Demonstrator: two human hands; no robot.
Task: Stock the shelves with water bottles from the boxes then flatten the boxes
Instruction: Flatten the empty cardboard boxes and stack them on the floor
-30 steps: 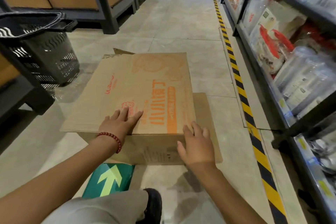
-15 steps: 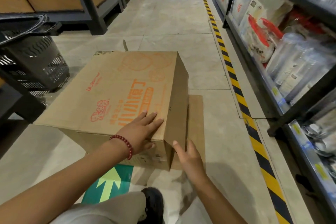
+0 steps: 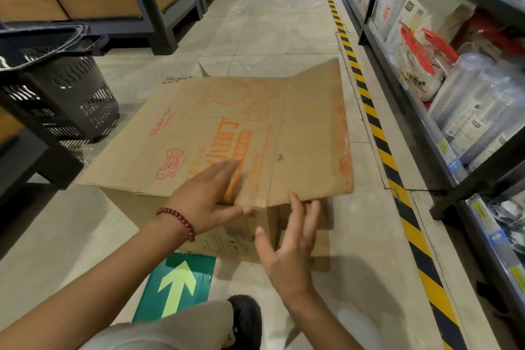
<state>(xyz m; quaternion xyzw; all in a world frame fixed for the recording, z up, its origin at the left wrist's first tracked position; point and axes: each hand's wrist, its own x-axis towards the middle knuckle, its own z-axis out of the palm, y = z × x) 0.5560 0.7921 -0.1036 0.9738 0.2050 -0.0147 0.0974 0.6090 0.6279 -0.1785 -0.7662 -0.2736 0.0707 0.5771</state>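
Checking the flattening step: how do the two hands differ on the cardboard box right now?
The left hand presses flat on the cardboard box top panel; the right hand hovers below its raised right flap. The left wrist wears a red bead bracelet; the right is bare. Both are open.
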